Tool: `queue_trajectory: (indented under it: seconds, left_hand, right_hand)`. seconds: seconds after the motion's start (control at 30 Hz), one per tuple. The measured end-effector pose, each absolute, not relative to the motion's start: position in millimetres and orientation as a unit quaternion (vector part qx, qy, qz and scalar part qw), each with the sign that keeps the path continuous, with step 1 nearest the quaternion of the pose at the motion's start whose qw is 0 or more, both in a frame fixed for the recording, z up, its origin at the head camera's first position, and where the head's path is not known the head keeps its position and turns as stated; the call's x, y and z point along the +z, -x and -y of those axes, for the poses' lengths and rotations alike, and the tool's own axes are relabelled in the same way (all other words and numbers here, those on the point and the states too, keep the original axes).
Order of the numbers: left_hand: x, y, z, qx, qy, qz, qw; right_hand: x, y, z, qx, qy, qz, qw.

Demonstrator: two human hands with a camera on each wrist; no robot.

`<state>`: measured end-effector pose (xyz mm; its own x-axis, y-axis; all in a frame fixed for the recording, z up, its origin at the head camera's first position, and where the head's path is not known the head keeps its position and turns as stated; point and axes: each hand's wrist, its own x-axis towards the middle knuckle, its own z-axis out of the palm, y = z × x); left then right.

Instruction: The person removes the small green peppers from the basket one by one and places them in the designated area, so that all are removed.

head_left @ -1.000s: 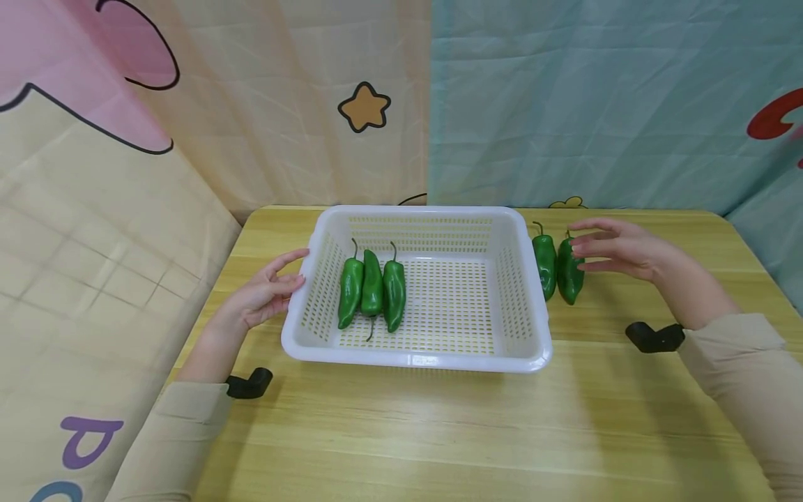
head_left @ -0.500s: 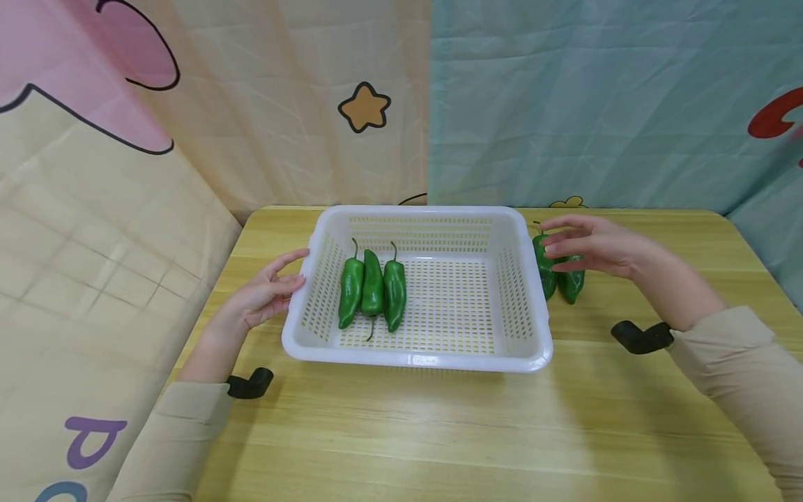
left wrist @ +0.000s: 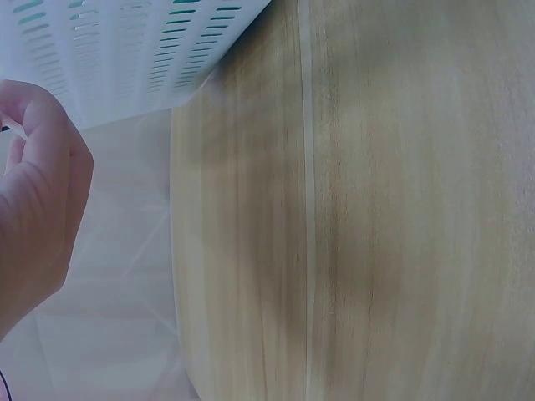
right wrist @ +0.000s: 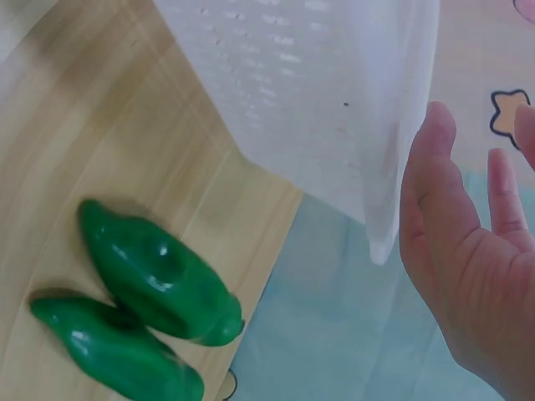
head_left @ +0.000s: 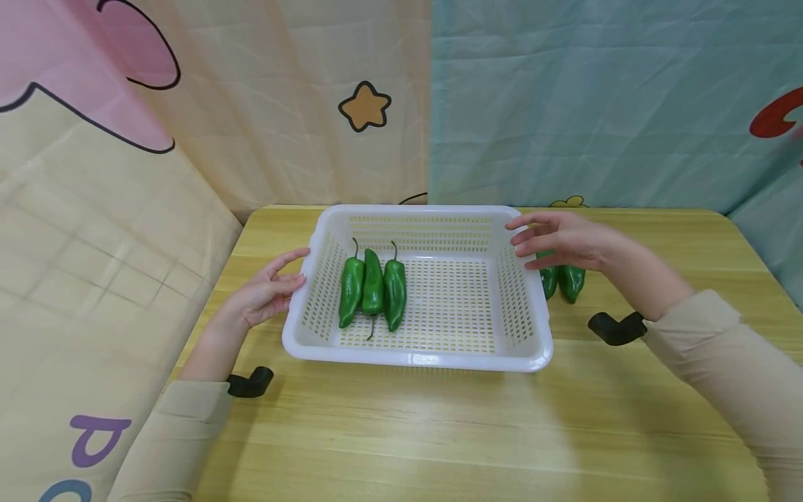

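Right hand [head_left: 567, 240] shifted left to basket [head_left: 417, 360] by desk's [head_left: 408, 439] far edge; left hand [head_left: 260, 296] touching rim; both relaxed, gripping nothing. Likely light, stiff; grip side rims.

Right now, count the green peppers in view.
5. In the white basket, side by side: left pepper, middle pepper, right pepper. On the table right of it: inner pepper and outer pepper, partly hidden by the right hand in the head view.

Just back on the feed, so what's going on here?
A person's left hand is at the left side of a white basket holding three green peppers. The right hand, holding nothing, is at the right side; whether it touches is unclear. Two more peppers lie on the table outside.
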<state>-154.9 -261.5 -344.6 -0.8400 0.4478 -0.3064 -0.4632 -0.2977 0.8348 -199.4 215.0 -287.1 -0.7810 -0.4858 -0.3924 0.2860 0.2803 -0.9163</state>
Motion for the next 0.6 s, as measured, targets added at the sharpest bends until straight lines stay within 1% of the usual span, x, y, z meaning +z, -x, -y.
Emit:
queue_trajectory:
  seconds: [0.17,0.6]
  left_hand:
    - [-344.3,155.4,261.3,0.804,0.005,-0.524,0.282]
    - [-344.0,155.1,261.0,0.805,0.008,-0.523,0.282]
  right_hand:
    - [-285.0,202.0,-199.8,-0.59,0.073,-0.729,0.34]
    - [-286.1,208.6,-161.4,-0.581,0.078,-0.729,0.352]
